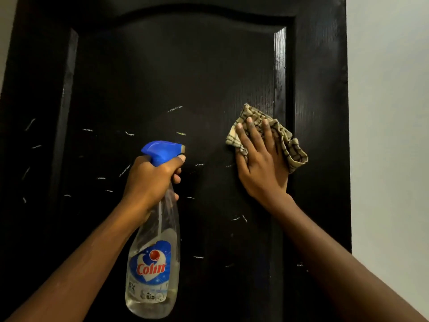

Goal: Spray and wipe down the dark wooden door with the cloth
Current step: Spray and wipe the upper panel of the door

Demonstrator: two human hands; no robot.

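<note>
Fingers of the right hand lie straight and a little spread, pressing the cloth flat on the door, near the right side of its middle panel. The left hand curls round the neck of the spray bottle, one finger out on the trigger under the blue top. The nozzle points at the door, just beside the cloth.

I think the cloth could slip and fall, because the hand only pushes on it and does not grab it (part of it sticks out loose). Spray could also wet the right hand, since the nozzle is so near. Too much spray might run down in drips.

The cloth looks soft and bunched, tan with dark checks. The bottle is clear plastic with clear liquid inside. The door is dark, shiny wood with fine lines, a curved top on its panel and small white marks scattered about. A pale wall stands to the right.
</note>
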